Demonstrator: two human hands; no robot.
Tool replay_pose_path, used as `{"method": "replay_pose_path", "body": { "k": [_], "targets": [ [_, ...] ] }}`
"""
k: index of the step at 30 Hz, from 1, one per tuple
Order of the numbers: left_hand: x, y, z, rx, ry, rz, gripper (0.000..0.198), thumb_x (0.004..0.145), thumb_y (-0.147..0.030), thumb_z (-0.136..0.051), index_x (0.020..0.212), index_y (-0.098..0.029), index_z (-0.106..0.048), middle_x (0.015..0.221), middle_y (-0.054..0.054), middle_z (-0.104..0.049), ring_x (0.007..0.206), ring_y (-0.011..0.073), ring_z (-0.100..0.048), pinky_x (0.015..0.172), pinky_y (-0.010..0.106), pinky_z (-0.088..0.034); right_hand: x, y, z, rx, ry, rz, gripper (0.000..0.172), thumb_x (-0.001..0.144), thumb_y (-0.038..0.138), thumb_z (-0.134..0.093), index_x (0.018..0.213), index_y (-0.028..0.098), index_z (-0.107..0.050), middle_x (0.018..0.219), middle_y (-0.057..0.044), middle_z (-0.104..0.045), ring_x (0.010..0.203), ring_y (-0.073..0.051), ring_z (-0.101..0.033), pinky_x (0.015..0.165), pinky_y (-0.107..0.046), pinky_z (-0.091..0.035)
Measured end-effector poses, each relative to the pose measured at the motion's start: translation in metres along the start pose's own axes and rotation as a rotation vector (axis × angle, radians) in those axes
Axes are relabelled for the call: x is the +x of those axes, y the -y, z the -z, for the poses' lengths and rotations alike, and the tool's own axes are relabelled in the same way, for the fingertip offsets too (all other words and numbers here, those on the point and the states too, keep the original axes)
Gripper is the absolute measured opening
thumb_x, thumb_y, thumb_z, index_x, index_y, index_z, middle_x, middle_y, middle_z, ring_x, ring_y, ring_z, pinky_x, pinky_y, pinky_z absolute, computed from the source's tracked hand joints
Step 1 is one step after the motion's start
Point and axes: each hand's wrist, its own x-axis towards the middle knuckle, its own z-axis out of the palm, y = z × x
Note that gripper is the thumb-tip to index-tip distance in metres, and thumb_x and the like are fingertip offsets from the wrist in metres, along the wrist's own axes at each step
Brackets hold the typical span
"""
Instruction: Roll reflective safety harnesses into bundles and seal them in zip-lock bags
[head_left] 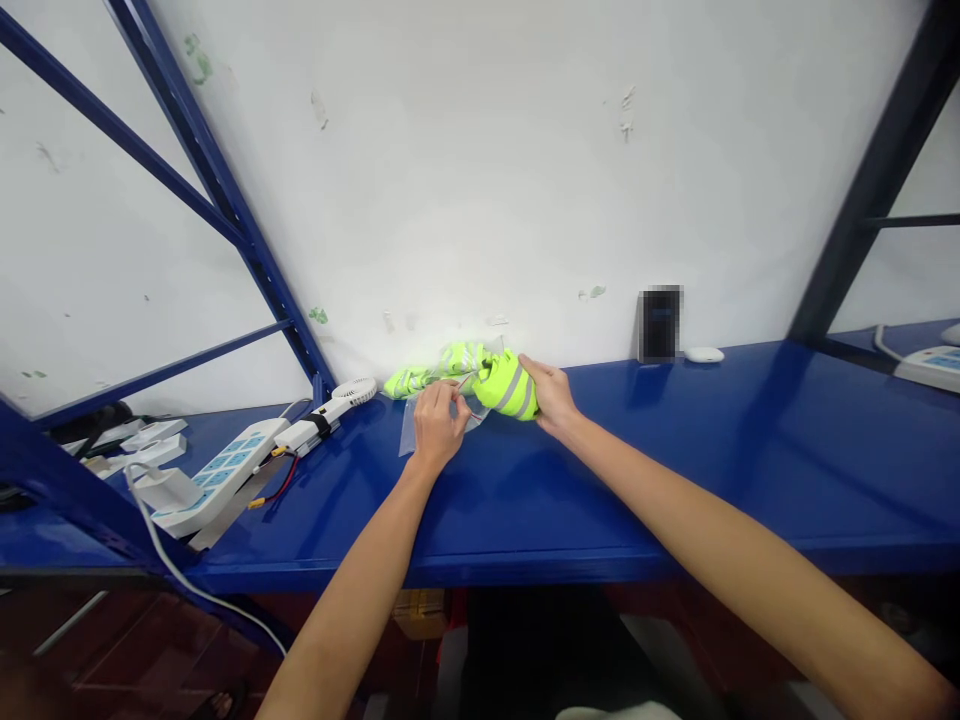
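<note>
My right hand is wrapped round a bundled neon-yellow reflective vest with grey stripes. Held just above the blue tabletop, the bundle sits at the mouth of a clear plastic bag. Thumb and finger of my left hand pinch together at the edge of that bag. Behind my hands lies more neon-yellow striped fabric, seemingly under clear plastic. Whether it is a separate piece I cannot tell.
Left of my hands are a small white fan, a white device with a black strap, a wire with yellow connectors and a power strip. A blurred dark upright object and a white oval case stand right, by the wall.
</note>
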Motion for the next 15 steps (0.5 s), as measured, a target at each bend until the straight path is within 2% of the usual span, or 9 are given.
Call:
{"method": "replay_pose_path", "body": {
  "k": [3, 5, 11, 15],
  "targets": [
    [0.001, -0.004, 0.0, 0.007, -0.093, -0.053, 0.007, 0.087, -0.018, -0.047, 0.081, -0.019, -0.049, 0.099, 0.009, -0.064, 0.095, 0.0217, -0.057, 0.084, 0.036, -0.044, -0.004, -0.01, 0.0, -0.181, -0.004, 0.03, 0.036, 0.065, 0.046, -0.074, 0.083, 0.015, -0.073, 0.09, -0.006, -0.075, 0.085, -0.023, -0.068, 0.072, -0.031, -0.054],
    [0.001, -0.006, 0.001, 0.027, -0.092, -0.081, 0.006, 0.087, -0.017, -0.047, 0.083, -0.019, -0.051, 0.102, 0.009, -0.064, 0.096, 0.022, -0.057, 0.085, 0.037, -0.043, -0.006, -0.016, 0.0, -0.282, 0.014, 0.04, 0.038, 0.066, 0.046, -0.073, 0.086, 0.015, -0.074, 0.093, -0.007, -0.074, 0.088, -0.024, -0.067, 0.074, -0.031, -0.052],
    [-0.002, -0.016, 0.003, 0.025, 0.088, -0.199, 0.008, 0.088, -0.018, -0.047, 0.089, -0.019, -0.055, 0.112, 0.01, -0.063, 0.106, 0.0231, -0.056, 0.09, 0.04, -0.042, -0.008, -0.017, 0.001, -0.431, -0.036, 0.058, 0.036, 0.066, 0.043, -0.069, 0.084, 0.013, -0.074, 0.091, -0.009, -0.074, 0.085, -0.024, -0.065, 0.073, -0.031, -0.049],
    [-0.005, -0.03, -0.001, 0.039, 0.202, -0.201, 0.011, 0.09, -0.021, -0.047, 0.091, -0.019, -0.058, 0.119, 0.01, -0.061, 0.118, 0.0255, -0.051, 0.102, 0.046, -0.037, -0.007, -0.014, 0.003, -0.439, -0.067, 0.093, 0.033, 0.065, 0.042, -0.067, 0.08, 0.013, -0.073, 0.087, -0.008, -0.074, 0.082, -0.023, -0.065, 0.072, -0.031, -0.048]
  ]
}}
